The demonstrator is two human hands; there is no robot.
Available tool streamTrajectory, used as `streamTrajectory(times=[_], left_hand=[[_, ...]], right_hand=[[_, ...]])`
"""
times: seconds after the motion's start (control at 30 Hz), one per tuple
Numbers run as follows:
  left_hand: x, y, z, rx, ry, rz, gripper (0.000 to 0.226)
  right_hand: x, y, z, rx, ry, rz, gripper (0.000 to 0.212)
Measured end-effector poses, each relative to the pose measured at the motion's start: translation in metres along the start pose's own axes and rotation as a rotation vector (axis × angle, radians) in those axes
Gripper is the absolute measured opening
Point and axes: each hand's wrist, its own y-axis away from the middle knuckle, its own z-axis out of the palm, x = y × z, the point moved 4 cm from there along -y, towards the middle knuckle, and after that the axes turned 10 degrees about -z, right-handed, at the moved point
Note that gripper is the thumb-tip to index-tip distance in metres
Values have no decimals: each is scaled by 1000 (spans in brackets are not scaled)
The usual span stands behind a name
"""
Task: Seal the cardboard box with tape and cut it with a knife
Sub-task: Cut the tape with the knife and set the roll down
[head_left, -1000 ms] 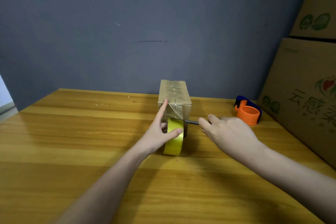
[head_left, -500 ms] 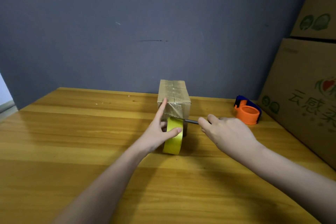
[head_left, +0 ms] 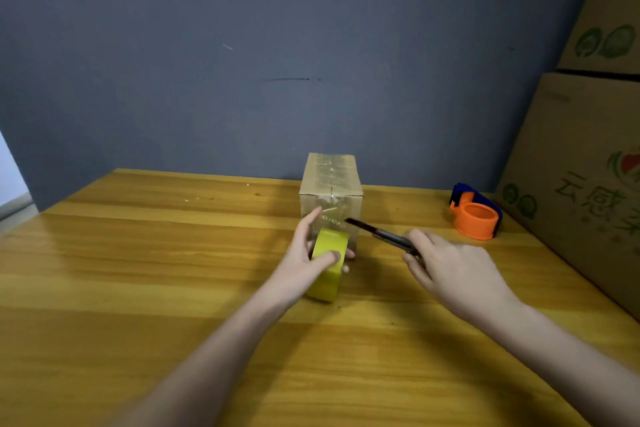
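A small cardboard box (head_left: 330,180) stands on the wooden table (head_left: 138,253), its top and near face covered with shiny tape. A yellow tape roll (head_left: 329,246) stands on edge just in front of the box. My left hand (head_left: 304,260) grips the roll, thumb on its rim and index finger stretched up toward the box's near face. My right hand (head_left: 450,270) holds a dark knife (head_left: 377,234). The blade points left and up, and its tip lies at the box's near face above the roll.
An orange and blue tape dispenser (head_left: 476,215) sits on the table at the right. Large printed cardboard cartons (head_left: 588,166) are stacked along the right edge. A grey wall (head_left: 277,45) stands close behind the box.
The knife has swung out from behind the roll, its blade now raised and visible at the box face. My left hand and the roll have shifted slightly toward me.
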Motion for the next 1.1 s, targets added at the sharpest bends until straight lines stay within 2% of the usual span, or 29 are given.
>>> streamTrajectory(times=[0.07, 0.17, 0.27, 0.37, 0.43, 0.5, 0.57, 0.67, 0.77, 0.87, 1.03, 1.1], left_hand=[[5, 2, 6, 91, 96, -3, 32], [6, -4, 17, 195, 119, -16, 21], [6, -12, 33, 206, -35, 29, 10], [6, -22, 58, 195, -350, 78, 7], [10, -27, 77, 240, -694, 174, 8], [10, -34, 101, 246, -969, 287, 17], [6, -42, 123, 243, -1153, 412, 23], [-4, -52, 150, 231, -1434, 526, 17], [-19, -66, 168, 248, -1531, 596, 27], [-25, -73, 179, 253, -1538, 612, 23], [-32, -79, 189, 277, -1512, 708, 18], [-35, -78, 189, 286, -1499, 714, 22]], right_hand=[[3, 5, 5, 4, -268, 134, 21], [9, 9, 26, 34, -779, 359, 15], [20, 12, 49, 20, -1186, 591, 16], [36, 19, 66, -32, -1290, 688, 26], [48, 24, 76, -46, -1216, 702, 40], [62, 31, 84, -66, -1012, 708, 50], [76, 37, 88, -84, -821, 728, 49], [88, 46, 93, -106, -627, 731, 49], [93, 56, 97, -111, -471, 724, 46], [97, 63, 99, -130, -318, 697, 44], [100, 67, 103, -124, -286, 701, 40], [100, 67, 104, -129, -274, 700, 40]])
